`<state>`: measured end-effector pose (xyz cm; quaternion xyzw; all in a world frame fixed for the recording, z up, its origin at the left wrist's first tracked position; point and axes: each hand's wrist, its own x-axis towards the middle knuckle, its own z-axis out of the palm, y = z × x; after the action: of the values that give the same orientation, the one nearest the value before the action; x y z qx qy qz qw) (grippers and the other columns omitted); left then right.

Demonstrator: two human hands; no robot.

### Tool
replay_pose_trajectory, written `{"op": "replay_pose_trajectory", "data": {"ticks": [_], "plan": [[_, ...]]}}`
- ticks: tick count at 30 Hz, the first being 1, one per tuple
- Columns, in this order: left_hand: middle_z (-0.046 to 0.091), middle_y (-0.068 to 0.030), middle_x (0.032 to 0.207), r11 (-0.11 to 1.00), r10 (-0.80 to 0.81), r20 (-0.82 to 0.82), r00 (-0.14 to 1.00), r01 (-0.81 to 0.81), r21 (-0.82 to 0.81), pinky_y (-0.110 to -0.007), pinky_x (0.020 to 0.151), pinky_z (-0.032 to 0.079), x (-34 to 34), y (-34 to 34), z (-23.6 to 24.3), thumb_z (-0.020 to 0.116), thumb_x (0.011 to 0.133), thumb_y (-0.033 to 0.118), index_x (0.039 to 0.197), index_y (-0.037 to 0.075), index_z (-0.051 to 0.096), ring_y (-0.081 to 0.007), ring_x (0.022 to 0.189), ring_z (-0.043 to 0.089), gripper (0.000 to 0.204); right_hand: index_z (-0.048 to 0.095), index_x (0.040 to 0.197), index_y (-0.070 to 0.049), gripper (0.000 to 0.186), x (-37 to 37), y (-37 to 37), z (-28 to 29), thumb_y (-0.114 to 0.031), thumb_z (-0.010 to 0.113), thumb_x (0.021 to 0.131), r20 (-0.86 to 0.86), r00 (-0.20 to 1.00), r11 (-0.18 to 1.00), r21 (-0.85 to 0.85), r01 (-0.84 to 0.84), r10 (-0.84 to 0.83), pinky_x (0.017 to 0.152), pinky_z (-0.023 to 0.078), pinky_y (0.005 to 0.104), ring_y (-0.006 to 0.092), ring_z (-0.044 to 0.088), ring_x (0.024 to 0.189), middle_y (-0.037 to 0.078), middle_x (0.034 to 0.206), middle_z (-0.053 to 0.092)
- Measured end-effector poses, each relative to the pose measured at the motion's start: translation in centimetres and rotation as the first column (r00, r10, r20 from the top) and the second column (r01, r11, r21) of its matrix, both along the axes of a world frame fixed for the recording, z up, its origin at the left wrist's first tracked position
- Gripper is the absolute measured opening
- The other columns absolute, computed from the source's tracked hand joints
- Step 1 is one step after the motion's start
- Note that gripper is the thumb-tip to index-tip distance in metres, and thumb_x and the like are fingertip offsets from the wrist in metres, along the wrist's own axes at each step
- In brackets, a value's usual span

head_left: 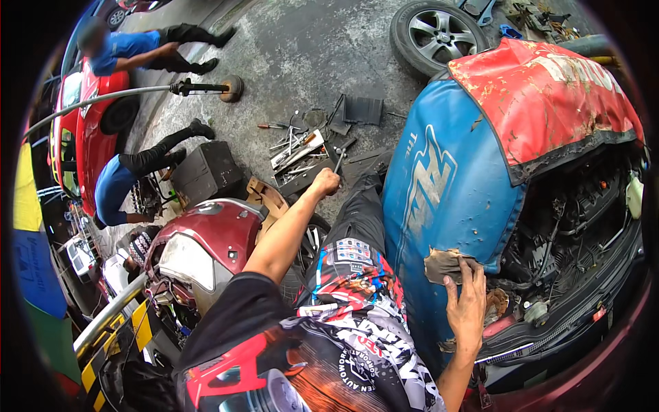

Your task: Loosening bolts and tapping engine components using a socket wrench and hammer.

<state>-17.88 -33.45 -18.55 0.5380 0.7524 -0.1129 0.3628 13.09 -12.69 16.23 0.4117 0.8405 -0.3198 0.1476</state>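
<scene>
In the head view my left hand (325, 181) is closed on a metal wrench (340, 159) over an open black toolbox (305, 180) full of loose tools (292, 147). My right hand (465, 305) lies with fingers apart on a frayed brown patch (445, 264) at the edge of a blue padded fender cover (425, 185). Beside that cover is the open engine bay (559, 233) of a vehicle, with a worn red cover (542, 89) draped over its far part.
A loose wheel (438, 38) lies at the top. Two co-workers in blue shirts (120, 51) are at left, near a red car (86, 96), a pole stand (230, 89) and a black box (206, 168). A maroon body panel (206, 230) and a yellow-black railing (123, 316) are at lower left.
</scene>
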Motion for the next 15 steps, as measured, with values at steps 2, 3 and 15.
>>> {"op": "replay_pose_trajectory", "data": {"ticks": [2,3,15], "plan": [[0.073,-0.0152,0.087,0.973,-0.190,0.083,0.978,0.199,-0.114,-0.041,0.077,0.055,-1.7,-3.3,-6.0,0.063,0.074,0.012,0.077,0.006,0.074,-0.0334,0.083,0.071,0.014,0.054,0.131,0.000,0.044,0.6,-0.7,0.0,-0.024,0.060,0.094,0.092,0.995,0.999,0.033,-0.037,0.034,0.098,0.041,0.0489,0.0418,0.051,0.116,0.022,0.123,0.052],[0.073,-0.0166,0.093,0.926,0.274,0.077,0.959,-0.242,-0.289,-0.040,0.082,0.054,-2.6,-5.4,-8.6,0.061,0.078,0.013,0.087,0.004,0.075,-0.0337,0.089,0.071,0.019,0.054,0.130,0.000,0.044,0.8,-0.5,0.5,-0.024,0.061,0.094,0.095,0.995,0.999,-0.036,-0.029,0.032,0.098,0.041,0.0489,0.0419,0.051,0.116,0.022,0.124,0.051],[0.071,-0.0127,0.111,0.902,0.364,-0.252,0.897,-0.406,-0.143,-0.061,0.098,0.038,-1.2,2.6,-9.4,0.057,0.088,0.020,0.102,0.010,0.074,-0.0319,0.117,0.058,0.024,0.056,0.126,0.000,0.038,2.0,-2.7,-1.4,-0.017,0.062,0.092,0.051,0.993,0.993,-0.051,0.105,-0.102,0.101,0.039,0.0474,0.0411,0.048,0.121,0.020,0.130,0.050]]}}
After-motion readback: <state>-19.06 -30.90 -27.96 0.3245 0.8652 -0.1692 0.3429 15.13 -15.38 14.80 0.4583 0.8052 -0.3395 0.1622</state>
